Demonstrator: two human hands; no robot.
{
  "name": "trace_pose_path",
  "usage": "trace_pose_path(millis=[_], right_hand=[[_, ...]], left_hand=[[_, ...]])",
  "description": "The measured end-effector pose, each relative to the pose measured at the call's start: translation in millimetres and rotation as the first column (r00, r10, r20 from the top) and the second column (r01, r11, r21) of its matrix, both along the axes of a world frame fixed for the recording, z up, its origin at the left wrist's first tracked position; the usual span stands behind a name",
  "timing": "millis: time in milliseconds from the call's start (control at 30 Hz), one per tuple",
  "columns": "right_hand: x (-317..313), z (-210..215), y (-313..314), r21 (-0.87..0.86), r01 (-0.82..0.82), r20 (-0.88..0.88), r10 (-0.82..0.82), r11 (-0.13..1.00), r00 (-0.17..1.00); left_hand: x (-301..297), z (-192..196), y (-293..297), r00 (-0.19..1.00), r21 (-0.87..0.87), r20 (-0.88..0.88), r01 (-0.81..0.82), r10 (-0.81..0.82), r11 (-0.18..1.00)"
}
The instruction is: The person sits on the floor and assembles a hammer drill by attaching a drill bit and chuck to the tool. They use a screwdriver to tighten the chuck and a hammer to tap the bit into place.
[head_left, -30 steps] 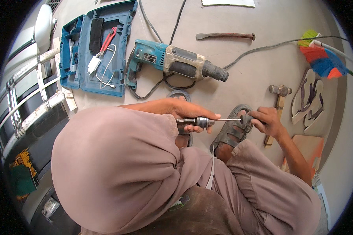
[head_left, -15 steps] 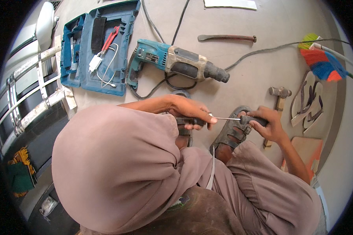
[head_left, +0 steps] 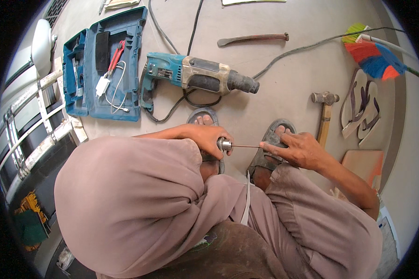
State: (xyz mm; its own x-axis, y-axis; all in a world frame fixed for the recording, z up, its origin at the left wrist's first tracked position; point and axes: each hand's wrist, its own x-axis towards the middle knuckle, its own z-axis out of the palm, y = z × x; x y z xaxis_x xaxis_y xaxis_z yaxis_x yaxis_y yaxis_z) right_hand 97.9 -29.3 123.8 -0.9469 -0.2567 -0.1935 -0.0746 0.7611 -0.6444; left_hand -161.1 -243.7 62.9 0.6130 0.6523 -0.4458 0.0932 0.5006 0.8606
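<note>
A silver drill chuck with a toothed ring (head_left: 225,144) sits in my left hand (head_left: 208,139), whose fingers are wrapped round it. A thin metal rod (head_left: 245,146) runs from the chuck to the right. My right hand (head_left: 299,149) pinches the rod's far end between its fingertips, which hide the tip. Both hands are in front of my knees, above my grey sandals (head_left: 265,160). Beyond them a blue and grey rotary hammer drill (head_left: 202,74) lies on its side on the floor, its cable looped beneath it.
An open blue tool case (head_left: 137,60) holds red-handled pliers (head_left: 117,55), a white charger with cable (head_left: 103,86) and a flat black object (head_left: 102,51). A flat bar (head_left: 252,39), hammer (head_left: 325,114), flip-flops (head_left: 358,104) and colourful broom (head_left: 375,58) lie around. A ladder (head_left: 37,125) is at left.
The dark handle-like piece in my right hand no longer shows; its fingers now pinch the rod's end. The chuck now shows in my left hand. Floor objects have shifted left and slightly up in view.
</note>
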Motion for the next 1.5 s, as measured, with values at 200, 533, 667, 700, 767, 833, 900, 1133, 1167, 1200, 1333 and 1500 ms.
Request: trace_pose_path(millis=[200,533,667,700,767,833,900,1133,1167,1200,1333,1500], right_hand=[[-2.7,8.1,4.2,-0.531,0.791,0.795,-0.145,0.304,0.589],[9.2,-5.3,-0.3,0.099,0.041,-0.003,-0.041,0.994,0.999],[5.2,-10.8,-1.7,-0.536,0.375,0.136,-0.361,0.756,0.923],[5.8,-13.0,-3.2,-0.55,0.367,0.133,-0.354,0.751,0.926],[9.4,-16.3,-7.0,-0.563,0.352,0.124,-0.344,0.748,0.931],[13.9,-20.3,-11.1,-0.576,0.34,0.116,-0.338,0.743,0.934],[12.1,-18.1,-9.6,-0.433,0.257,0.056,-0.259,0.864,0.964],[-3.3,-13.0,3.3,0.017,0.032,-0.202,-0.028,0.999,0.979],[-5.2,-13.7,10.1,0.03,0.082,-0.204,-0.074,0.996,0.976],[-4.5,-12.4,21.6,0.041,0.131,-0.207,-0.12,0.99,0.971],[10.5,-12.5,45.4,-0.15,0.587,-0.083,-0.602,0.795,0.794],[19.1,-57.1,15.2,-0.093,0.838,-0.044,-0.844,0.537,0.535]], left_hand=[[-9.6,28.8,28.7,0.909,0.089,-0.415,0.081,-0.037,0.993],[-17.6,36.4,35.9,0.959,-0.258,-0.164,0.183,-0.23,0.949],[-13.3,26.5,26.9,0.944,0.077,-0.323,0.104,-0.074,0.992],[-9.8,29.5,28.8,0.886,0.12,-0.456,0.153,-0.083,0.981],[-6.7,33.2,34.6,0.806,0.168,-0.587,0.217,-0.079,0.961],[-5.5,32.7,39.9,0.796,0.176,-0.6,0.237,-0.087,0.955],[-5.6,26.7,31.9,0.904,0.091,-0.406,0.186,-0.134,0.978],[-6.7,8.5,10.0,0.996,-0.151,-0.079,0.036,-0.048,0.988],[-12.4,11.9,11.9,0.989,-0.065,-0.148,0.002,-0.012,0.998],[-19.4,14.7,14.6,0.976,0.023,-0.214,-0.026,0.03,0.999],[-35.3,32.8,23.3,0.912,0.128,-0.348,-0.185,0.219,0.974],[-21.1,46.8,29.3,0.865,0.211,-0.223,-0.408,0.45,0.888]])
